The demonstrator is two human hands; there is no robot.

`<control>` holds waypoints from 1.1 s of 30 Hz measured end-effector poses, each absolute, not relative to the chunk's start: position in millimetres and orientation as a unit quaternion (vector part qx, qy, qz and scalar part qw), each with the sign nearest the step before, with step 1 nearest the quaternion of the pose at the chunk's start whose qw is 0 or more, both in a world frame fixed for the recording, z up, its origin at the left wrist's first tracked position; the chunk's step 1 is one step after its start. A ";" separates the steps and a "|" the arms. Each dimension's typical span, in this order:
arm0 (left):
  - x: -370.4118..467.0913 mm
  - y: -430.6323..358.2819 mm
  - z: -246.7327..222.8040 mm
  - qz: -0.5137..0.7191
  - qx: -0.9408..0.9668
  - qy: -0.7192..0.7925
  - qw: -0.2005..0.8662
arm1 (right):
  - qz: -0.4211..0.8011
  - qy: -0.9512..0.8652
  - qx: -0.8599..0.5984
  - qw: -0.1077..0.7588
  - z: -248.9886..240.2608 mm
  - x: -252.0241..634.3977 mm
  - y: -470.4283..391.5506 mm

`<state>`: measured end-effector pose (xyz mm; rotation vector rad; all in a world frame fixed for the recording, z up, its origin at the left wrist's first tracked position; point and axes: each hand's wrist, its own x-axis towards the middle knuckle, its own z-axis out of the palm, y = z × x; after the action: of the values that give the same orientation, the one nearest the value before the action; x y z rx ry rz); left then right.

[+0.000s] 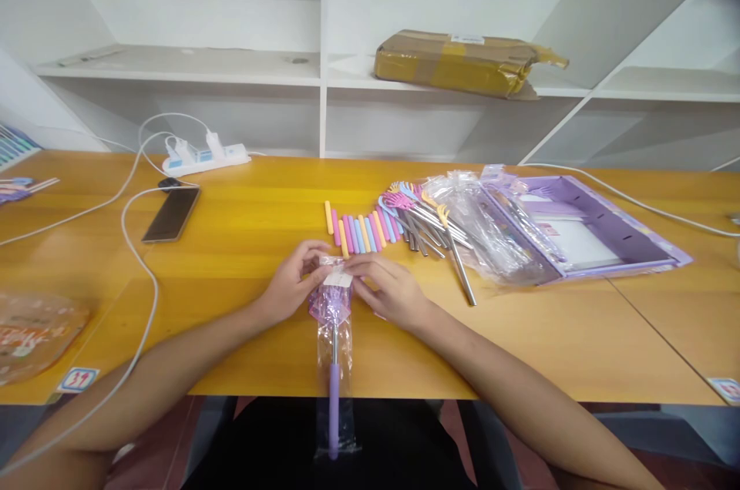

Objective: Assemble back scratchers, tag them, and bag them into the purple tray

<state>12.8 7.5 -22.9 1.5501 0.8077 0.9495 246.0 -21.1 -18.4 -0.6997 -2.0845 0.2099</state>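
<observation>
Between my hands is a clear plastic bag (345, 351) with a purple-handled back scratcher (334, 397) inside, its handle hanging past the table's front edge. A white label (338, 276) shows at the bag's top. My left hand (294, 282) pinches the bag's upper left edge, and my right hand (393, 290) grips the upper right, fingertips over the label. Just beyond my fingers lies a row of pink, blue and yellow handle sleeves (361, 233). Metal back scratchers with coloured claw heads (398, 199) are piled to the right, one yellow-headed scratcher (459, 259) lying apart.
A purple tray (630, 224) stands at the right, with clear plastic bags (502, 243) heaped against it. On the left are a phone (172, 214), a white power strip (208, 159) and a loose cable (155, 282). A taped cardboard parcel (456, 62) sits on the shelf behind.
</observation>
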 end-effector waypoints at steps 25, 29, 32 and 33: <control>16.9 10.5 -21.8 0.351 0.681 0.342 0.545 | 0.039 -0.776 -0.375 0.505 -4.8 252.9 -12.0; 17.0 8.9 -18.5 0.347 0.670 0.349 0.556 | 0.027 -0.786 -0.361 0.501 -3.0 254.0 -12.0; 16.5 7.8 -17.4 0.347 0.660 0.356 0.564 | 0.024 -0.786 -0.359 0.503 -1.8 255.4 -12.5; 16.4 7.6 -17.6 0.346 0.659 0.357 0.565 | 0.020 -0.788 -0.359 0.500 -1.8 255.8 -12.6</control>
<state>16.4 7.6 -17.6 1.5502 0.8393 0.8130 255.8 -12.6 -1.8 -0.8684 -1.9065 0.0493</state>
